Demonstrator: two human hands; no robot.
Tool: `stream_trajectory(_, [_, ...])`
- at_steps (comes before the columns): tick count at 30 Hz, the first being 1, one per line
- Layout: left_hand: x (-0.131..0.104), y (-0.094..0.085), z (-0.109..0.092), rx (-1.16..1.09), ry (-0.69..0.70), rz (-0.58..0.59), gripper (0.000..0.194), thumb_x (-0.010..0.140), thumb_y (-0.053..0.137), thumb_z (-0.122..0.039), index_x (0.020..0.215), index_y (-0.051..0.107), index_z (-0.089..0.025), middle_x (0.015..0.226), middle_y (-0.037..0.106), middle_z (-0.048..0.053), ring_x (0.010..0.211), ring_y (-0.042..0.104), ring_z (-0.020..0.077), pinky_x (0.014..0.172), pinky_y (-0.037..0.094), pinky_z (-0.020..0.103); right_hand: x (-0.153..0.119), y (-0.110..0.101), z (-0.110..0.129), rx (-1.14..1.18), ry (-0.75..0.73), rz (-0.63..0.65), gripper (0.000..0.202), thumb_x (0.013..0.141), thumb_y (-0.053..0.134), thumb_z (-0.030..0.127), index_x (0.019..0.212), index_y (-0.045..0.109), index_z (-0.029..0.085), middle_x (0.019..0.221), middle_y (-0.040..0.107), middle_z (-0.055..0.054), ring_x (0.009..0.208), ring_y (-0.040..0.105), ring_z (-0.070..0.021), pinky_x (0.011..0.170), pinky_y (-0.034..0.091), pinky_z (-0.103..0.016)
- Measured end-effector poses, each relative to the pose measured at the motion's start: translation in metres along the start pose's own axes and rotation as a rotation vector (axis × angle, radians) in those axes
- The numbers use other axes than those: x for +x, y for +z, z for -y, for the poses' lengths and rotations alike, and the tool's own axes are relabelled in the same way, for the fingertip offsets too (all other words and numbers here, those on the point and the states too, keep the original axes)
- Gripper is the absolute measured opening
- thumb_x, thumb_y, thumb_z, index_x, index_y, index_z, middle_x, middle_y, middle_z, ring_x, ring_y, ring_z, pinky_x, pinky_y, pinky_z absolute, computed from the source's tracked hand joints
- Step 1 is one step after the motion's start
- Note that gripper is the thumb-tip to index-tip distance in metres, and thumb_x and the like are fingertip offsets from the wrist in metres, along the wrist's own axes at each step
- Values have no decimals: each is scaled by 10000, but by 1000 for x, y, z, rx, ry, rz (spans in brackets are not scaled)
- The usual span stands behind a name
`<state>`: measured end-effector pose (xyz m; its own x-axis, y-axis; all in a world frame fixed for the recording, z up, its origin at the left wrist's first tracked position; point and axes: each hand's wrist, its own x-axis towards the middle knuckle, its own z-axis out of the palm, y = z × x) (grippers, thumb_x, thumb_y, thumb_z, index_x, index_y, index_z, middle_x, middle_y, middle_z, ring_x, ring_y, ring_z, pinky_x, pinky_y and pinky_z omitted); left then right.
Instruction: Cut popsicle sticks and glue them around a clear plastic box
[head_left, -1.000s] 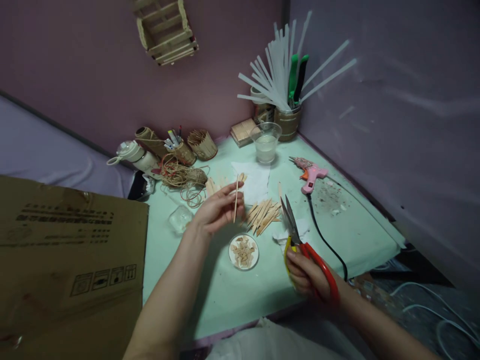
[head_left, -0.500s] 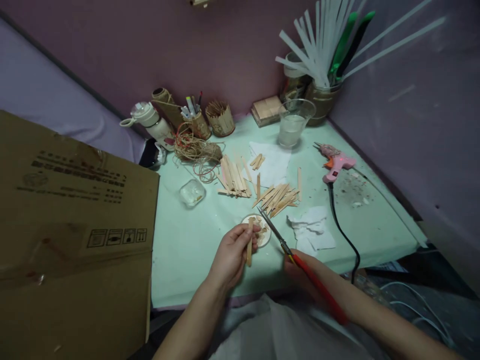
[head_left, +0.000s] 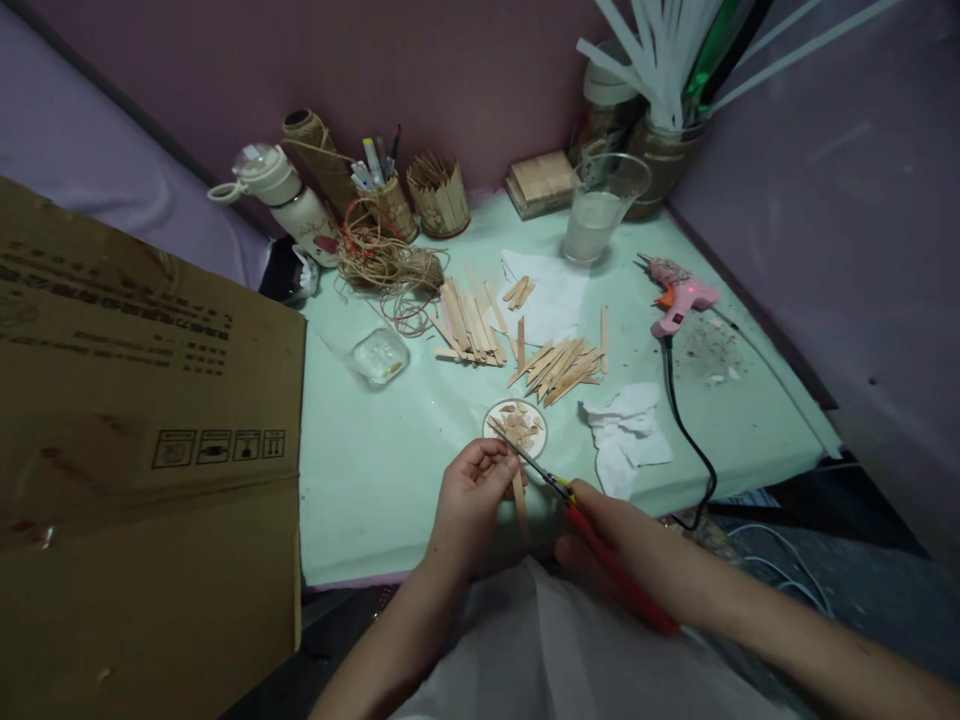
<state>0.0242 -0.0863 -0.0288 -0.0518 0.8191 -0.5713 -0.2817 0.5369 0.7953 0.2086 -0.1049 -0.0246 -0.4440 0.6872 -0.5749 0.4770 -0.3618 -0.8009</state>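
My left hand (head_left: 480, 487) pinches a flat wooden stick (head_left: 520, 505) near its upper end, at the near side of a small round dish (head_left: 540, 428) of wood scraps. Red-handled scissors (head_left: 611, 565) are in my right hand (head_left: 607, 535), their blades pointing up and left across the stick's top, over the dish. Whether the blades touch the stick cannot be made out. Beyond the dish lies a pile of cut sticks (head_left: 562, 370), with another bunch of sticks (head_left: 471, 325) to its left.
A cardboard box (head_left: 150, 500) stands at the left. A pink glue gun (head_left: 679, 300) with a black cord lies at the right. Crumpled tissue (head_left: 626, 435), a clear small dish (head_left: 380, 357), twine (head_left: 382, 265), a cup of cloudy liquid (head_left: 596, 220) and a bottle (head_left: 296, 210) surround the work area.
The scissor blades have moved left onto the top of the stick. My left hand has turned the stick, so its lower end now slants to the right. The view has shifted slightly downward.
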Motion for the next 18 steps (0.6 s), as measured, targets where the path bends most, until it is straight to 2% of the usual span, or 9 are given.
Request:
stream_trajectory(4, [-2, -1, 3, 34, 15, -7, 298, 613, 810, -368, 735, 620, -175, 642, 583, -30, 575, 519, 89, 564, 421, 208, 0, -2, 6, -115, 19, 17, 262, 746, 705, 377, 815, 499, 230, 761, 651, -27, 650, 499, -178, 607, 366, -306])
stream_trajectory(12, [-6, 2, -2, 48, -2, -1, 279, 605, 804, -358, 706, 652, -148, 615, 587, -36, 548, 512, 74, 536, 415, 192, -6, -10, 14, -193, 41, 116, 270, 812, 610, 446, 892, 521, 205, 859, 678, -62, 740, 552, -200, 684, 420, -329])
stream_trajectory(15, [-4, 2, -3, 59, -24, 12, 273, 587, 809, -351, 685, 665, -141, 575, 585, -39, 517, 497, 69, 516, 398, 190, -6, -10, 15, -203, 79, 127, 297, 807, 602, 486, 870, 519, 208, 840, 673, -59, 727, 549, -202, 674, 417, -328])
stream_trajectory(18, [-2, 0, -3, 57, -61, 8, 294, 565, 823, -362, 677, 672, -136, 558, 592, -34, 506, 495, 70, 511, 395, 192, -2, -6, 13, -118, 130, 121, 318, 821, 560, 525, 785, 502, 214, 775, 657, -44, 672, 525, -184, 629, 398, -314])
